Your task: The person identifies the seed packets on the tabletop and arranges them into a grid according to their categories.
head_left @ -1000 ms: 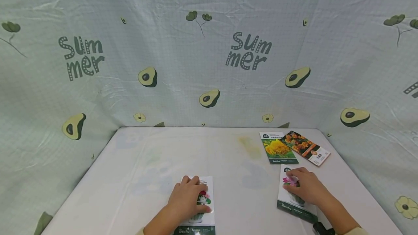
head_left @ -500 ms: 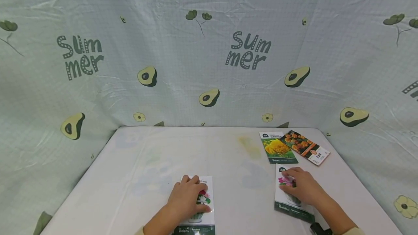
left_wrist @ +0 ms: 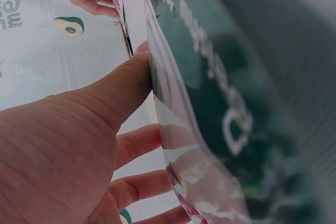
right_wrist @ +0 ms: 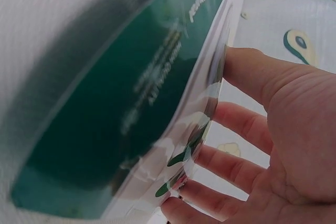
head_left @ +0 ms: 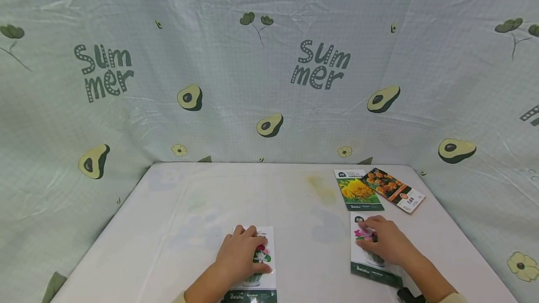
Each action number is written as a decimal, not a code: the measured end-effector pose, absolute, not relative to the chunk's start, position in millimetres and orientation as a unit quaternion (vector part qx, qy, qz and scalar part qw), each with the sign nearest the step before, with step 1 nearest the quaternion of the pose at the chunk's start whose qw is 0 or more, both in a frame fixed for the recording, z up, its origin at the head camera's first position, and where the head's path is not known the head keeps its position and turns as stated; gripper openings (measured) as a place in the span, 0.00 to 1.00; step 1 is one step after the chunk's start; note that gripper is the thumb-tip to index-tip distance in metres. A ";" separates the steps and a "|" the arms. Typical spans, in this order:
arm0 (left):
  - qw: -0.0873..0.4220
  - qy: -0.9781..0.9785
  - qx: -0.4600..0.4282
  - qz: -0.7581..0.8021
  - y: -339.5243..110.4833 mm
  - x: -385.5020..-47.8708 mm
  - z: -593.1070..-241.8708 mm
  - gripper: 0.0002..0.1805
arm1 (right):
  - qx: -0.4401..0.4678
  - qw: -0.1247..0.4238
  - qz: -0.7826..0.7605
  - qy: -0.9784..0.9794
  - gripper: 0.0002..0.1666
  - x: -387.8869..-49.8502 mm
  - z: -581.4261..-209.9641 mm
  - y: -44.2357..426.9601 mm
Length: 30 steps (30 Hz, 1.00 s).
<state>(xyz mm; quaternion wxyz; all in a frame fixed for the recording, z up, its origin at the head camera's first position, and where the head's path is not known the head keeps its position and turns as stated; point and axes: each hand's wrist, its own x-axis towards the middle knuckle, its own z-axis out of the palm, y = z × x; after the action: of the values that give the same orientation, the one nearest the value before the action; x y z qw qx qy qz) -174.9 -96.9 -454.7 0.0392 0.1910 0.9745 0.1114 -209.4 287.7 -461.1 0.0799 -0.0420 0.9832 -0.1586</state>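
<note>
My left hand (head_left: 239, 255) rests on a white seed packet (head_left: 264, 279) with a red-and-white flower picture and a dark green band at its near end. Its thumb and fingers are spread, their tips touching the packet's face, as the left wrist view shows. Farther right, my right hand (head_left: 386, 242) lies over another white seed packet (head_left: 364, 255) with pink flowers and a green band. In the right wrist view its thumb and spread fingertips press on that packet's printed face. Both packets lie flat on the table; the hands partly cover their pictures.
At the back right, a yellow-flower seed packet (head_left: 358, 193) lies partly under an orange-flower packet (head_left: 393, 190). A black object (head_left: 409, 295) sits by the right wrist. The white table (head_left: 189, 219) meets an avocado-print sheet (head_left: 219, 83) behind.
My right hand has slid its packet a little to the left across the table, and the packet has turned slightly straighter. The left hand and its packet stay in place.
</note>
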 end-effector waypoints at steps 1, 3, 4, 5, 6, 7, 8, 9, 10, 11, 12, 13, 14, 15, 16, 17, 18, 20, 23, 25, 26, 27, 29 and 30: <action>0.040 0.975 0.190 0.111 -96.7 -174.9 -454.5 0.34 | -0.043 0.078 -0.158 0.983 0.39 -209.3 -461.3 287.2; 0.041 0.975 0.189 0.111 -96.5 -175.1 -454.2 0.34 | -0.044 0.077 -0.159 0.983 0.39 -208.8 -461.6 286.2; 0.042 0.975 0.188 0.111 -96.4 -175.0 -453.7 0.34 | -0.045 0.076 -0.159 0.983 0.39 -208.7 -461.7 285.8; 0.043 0.975 0.187 0.111 -96.4 -175.1 -453.3 0.34 | -0.046 0.075 -0.160 0.983 0.39 -208.6 -461.6 285.4; 0.044 0.975 0.187 0.111 -96.3 -175.3 -453.1 0.34 | -0.047 0.075 -0.161 0.983 0.39 -208.5 -461.7 285.0; 0.044 0.975 0.188 0.111 -96.4 -175.6 -452.9 0.34 | -0.047 0.074 -0.161 0.983 0.39 -208.3 -461.4 284.5; 0.044 0.975 0.189 0.112 -96.6 -175.7 -452.6 0.34 | -0.047 0.074 -0.162 0.983 0.38 -208.2 -461.2 284.0; 0.044 0.975 0.189 0.112 -96.7 -175.8 -452.3 0.34 | -0.047 0.074 -0.163 0.983 0.38 -208.1 -461.0 283.4; 0.042 0.974 0.191 0.113 -96.8 -176.1 -452.4 0.34 | -0.048 0.073 -0.162 0.983 0.39 -208.2 -460.8 283.0; 0.041 0.974 0.192 0.113 -97.0 -176.3 -452.4 0.34 | -0.049 0.072 -0.162 0.983 0.39 -208.2 -460.7 282.4; 0.039 0.974 0.193 0.113 -97.1 -176.3 -452.4 0.34 | -0.050 0.071 -0.162 0.983 0.39 -208.1 -460.7 281.7; 0.037 0.974 0.195 0.113 -97.4 -176.3 -452.5 0.34 | -0.051 0.070 -0.163 0.983 0.39 -207.8 -460.6 281.0; 0.036 0.973 0.196 0.113 -97.6 -176.2 -452.7 0.34 | -0.053 0.070 -0.164 0.983 0.39 -207.6 -460.6 280.3; 0.035 0.973 0.198 0.112 -97.9 -176.3 -452.9 0.33 | -0.055 0.069 -0.164 0.982 0.38 -207.2 -460.5 279.4; 0.035 0.973 0.198 0.111 -97.9 -176.4 -453.1 0.33 | -0.058 0.068 -0.165 0.982 0.38 -206.6 -460.5 278.7; 0.034 0.973 0.199 0.111 -98.0 -176.4 -453.3 0.33 | -0.061 0.067 -0.166 0.982 0.38 -206.0 -460.5 277.9; 0.034 0.973 0.199 0.110 -98.1 -176.3 -453.4 0.33 | -0.064 0.067 -0.167 0.982 0.38 -205.3 -460.1 277.1; 0.035 0.973 0.199 0.109 -98.0 -176.6 -453.5 0.33 | -0.068 0.067 -0.171 0.981 0.37 -204.1 -459.3 275.3; 0.039 0.974 0.197 0.108 -97.6 -177.0 -453.9 0.34 | -0.072 0.070 -0.173 0.980 0.37 -203.1 -458.8 273.0; 0.041 0.974 0.195 0.107 -97.5 -177.3 -454.5 0.34 | -0.072 0.074 -0.174 0.979 0.38 -203.0 -458.4 271.2; 0.042 0.974 0.193 0.107 -97.3 -177.2 -454.7 0.34 | -0.071 0.076 -0.173 0.979 0.38 -203.0 -458.3 270.3; 0.042 0.975 0.193 0.106 -97.3 -177.2 -455.3 0.34 | -0.070 0.077 -0.171 0.980 0.38 -203.1 -458.0 269.3; 0.041 0.975 0.193 0.106 -97.2 -177.0 -456.5 0.34 | -0.068 0.081 -0.170 0.980 0.38 -203.2 -457.2 267.1; 0.040 0.975 0.193 0.107 -97.2 -176.9 -456.8 0.34 | -0.067 0.083 -0.170 0.980 0.38 -203.2 -456.8 266.0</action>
<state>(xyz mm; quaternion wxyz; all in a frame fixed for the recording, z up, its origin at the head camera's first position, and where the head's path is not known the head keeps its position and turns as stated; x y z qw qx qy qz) -176.9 -97.2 -456.8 0.0396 0.1927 0.9746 0.1067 -203.2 266.0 -456.8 0.0828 -0.0673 0.9797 -0.1698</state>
